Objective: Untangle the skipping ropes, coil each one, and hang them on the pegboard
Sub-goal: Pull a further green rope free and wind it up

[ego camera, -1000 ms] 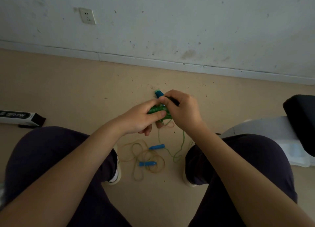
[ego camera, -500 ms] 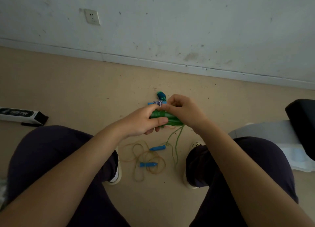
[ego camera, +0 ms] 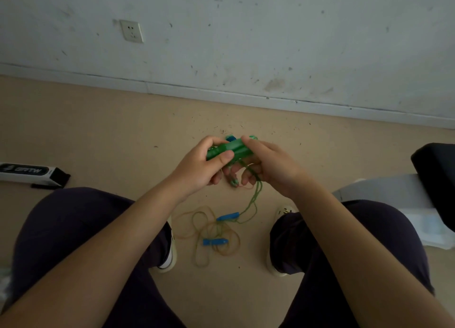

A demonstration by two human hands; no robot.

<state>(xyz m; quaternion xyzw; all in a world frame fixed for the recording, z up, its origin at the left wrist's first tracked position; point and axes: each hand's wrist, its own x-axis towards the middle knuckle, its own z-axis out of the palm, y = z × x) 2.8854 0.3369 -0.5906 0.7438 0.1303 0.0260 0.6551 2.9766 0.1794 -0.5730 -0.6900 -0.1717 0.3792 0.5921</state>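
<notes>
Left hand (ego camera: 200, 166): it holds the green handles (ego camera: 227, 150), with the thumb curled over the top and the fingers under them.
Right hand (ego camera: 267, 163): its fingers curl round the other end of the green handles, near the tip.
Green handles: they are up in the air between both hands, above the floor and in front of the knees. They lie almost flat, with the right end a bit higher.
Blue bit (ego camera: 231, 138): a small blue piece peeks out just behind the green handles. I cannot tell what it is.
Green rope (ego camera: 254, 199): thin and wiggly. It hangs down from the hands to the floor.
Blue handles (ego camera: 227, 216): two of them lie on the floor between the feet, one a little above the other.
Tan rope (ego camera: 204, 231): it lies in messy loops on the floor round the blue handles. The green rope crosses it there.
Shoes (ego camera: 168, 256): one on each side of the rope pile, close to it.
Long box (ego camera: 29, 173): white and black, flat on the floor far to the left.
Black thing (ego camera: 435, 177): at the right edge, on top of something white. I cannot tell what it is.
Wall plug (ego camera: 131, 31): white, up on the marked wall.
</notes>
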